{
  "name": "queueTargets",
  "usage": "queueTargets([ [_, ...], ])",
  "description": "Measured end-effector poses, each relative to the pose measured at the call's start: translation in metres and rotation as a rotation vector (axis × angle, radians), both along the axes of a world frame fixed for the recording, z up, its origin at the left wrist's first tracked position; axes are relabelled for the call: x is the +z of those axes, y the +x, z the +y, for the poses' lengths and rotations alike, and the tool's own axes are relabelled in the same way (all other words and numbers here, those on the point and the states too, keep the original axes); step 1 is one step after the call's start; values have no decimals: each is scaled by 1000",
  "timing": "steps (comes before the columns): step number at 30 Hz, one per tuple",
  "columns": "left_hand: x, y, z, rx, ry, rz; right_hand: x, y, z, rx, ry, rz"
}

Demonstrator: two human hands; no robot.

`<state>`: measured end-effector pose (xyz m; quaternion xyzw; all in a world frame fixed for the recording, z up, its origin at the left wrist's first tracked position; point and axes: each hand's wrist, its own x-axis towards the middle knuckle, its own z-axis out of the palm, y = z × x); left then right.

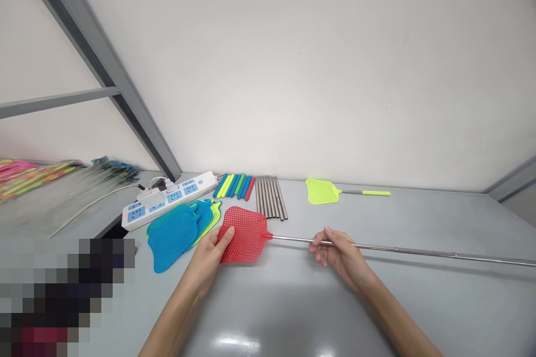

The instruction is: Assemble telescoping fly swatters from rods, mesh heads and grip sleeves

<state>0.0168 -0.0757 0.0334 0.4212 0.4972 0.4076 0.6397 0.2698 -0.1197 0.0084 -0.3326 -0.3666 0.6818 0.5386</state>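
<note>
My left hand (211,254) pinches the left edge of a red fly swatter head (247,231), thumb on top of the mesh. From the head's neck a thin silver telescopic rod (412,251), drawn out long, runs past the right edge of the view. Loosely curled round this rod, a little right of the neck, is my right hand (337,254). Beside my left hand lie several overlapping swatter heads: blue ones (173,231) and a yellow-green one (208,226) partly hidden under them.
Behind the red head are a row of coloured handle grips (233,186) and several short metal rods (270,198). A yellow-green swatter (322,192) lies near the wall. A white power strip (170,201) with plugs and a cable stands left; bundled swatters (33,175) lie beyond it.
</note>
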Motion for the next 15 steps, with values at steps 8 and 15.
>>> queueTargets([
  [8, 6, 13, -4, -85, 11, -122, -2, 2, 1, -76, 8, 44],
  [15, 21, -6, 20, -67, -57, -132, 3, 4, 3, -87, -33, 102],
])
